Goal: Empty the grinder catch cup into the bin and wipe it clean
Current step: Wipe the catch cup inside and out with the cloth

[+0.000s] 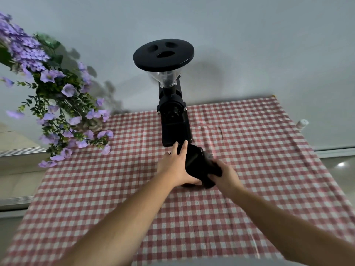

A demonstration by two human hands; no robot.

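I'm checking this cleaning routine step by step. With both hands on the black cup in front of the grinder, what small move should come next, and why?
Probably lift the black plastic catch cup clear of the tall black coffee grinder. The left hand holds its side, the right hand presses a dark cloth against it, and no bin is in view.

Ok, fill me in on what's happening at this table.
A person is working just in front of a black coffee grinder on a red checked tablecloth. The left hand steadies the black catch cup from its left side, while the right hand presses a dark cloth against it, apparently wiping. Purple flowers hang at the left. No bin is in view.
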